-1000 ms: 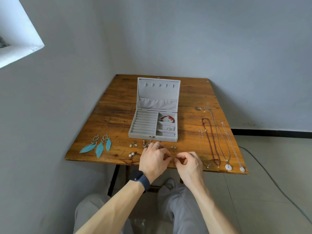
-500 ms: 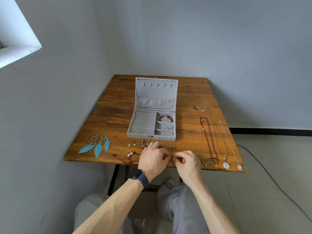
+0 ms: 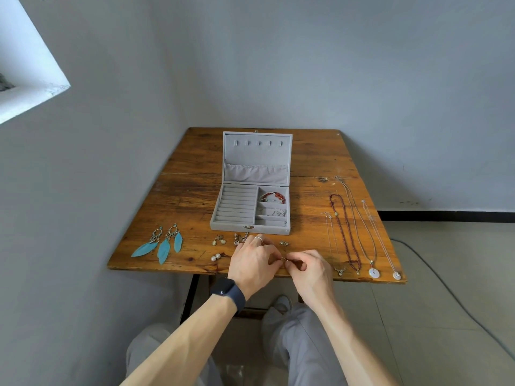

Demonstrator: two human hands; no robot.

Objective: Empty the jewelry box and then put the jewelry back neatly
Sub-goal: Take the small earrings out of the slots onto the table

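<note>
Little has moved since the earlier frames: both hands stay at the bench's near edge, lower middle of the frame, with the fingertips drawn slightly closer. Between them sits a small metal piece (image 3: 283,259), too tiny to identify, probably an earring part. Above it, mid-frame, the jewelry box (image 3: 228,227) stands open, with a red bracelet (image 3: 271,196) in its upper right compartment. Feather earrings (image 3: 163,243) lie at left and necklaces (image 3: 352,232) are stretched out at right on the bench (image 3: 195,196). This near the edge, a slipped pinch would likely send the piece to the floor. The left hand (image 3: 250,264), wristwatch (image 3: 227,292) below it, curls its fingers (image 3: 274,256) onto the piece. The right hand (image 3: 310,270) pinches it from the opposite side, knuckles up.
</note>
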